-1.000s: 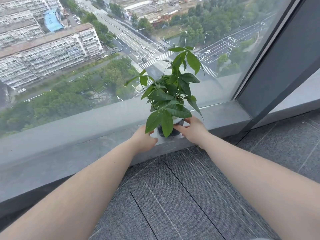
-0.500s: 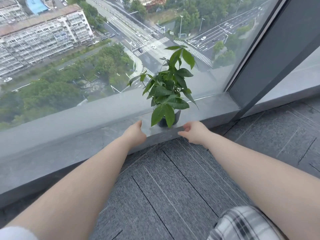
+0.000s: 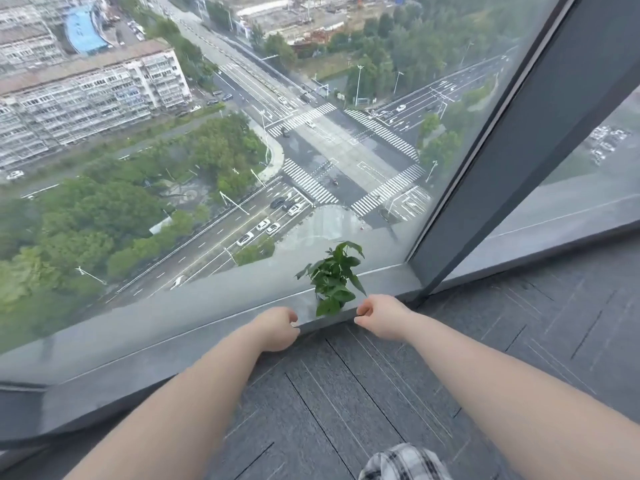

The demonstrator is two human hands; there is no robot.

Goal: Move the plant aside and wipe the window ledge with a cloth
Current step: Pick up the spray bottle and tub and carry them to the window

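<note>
On the ledge (image 3: 214,317) the plant (image 3: 334,277) now stands released, both hands (image 3: 277,329) (image 3: 382,322) withdrawn, loosely curled, empty.

A small leafy green plant (image 3: 333,278) stands upright on the grey window ledge (image 3: 194,327), lower centre-right of the frame, near the corner.

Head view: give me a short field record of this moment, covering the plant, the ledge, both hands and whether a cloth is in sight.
plant: small leafy potted plant standing upright on the ledge near the corner post
pot: mostly hidden behind leaves
window ledge: grey window ledge running along the base of the glass
left hand: left hand at the ledge's front edge, left of the plant, fingers loosely curled, holding nothing
right hand: right hand at the ledge's front edge, right of the plant, fingers loosely curled, holding nothing
cloth: none visible on the ledge or in either hand
floor: dark grey carpet tiles
</note>
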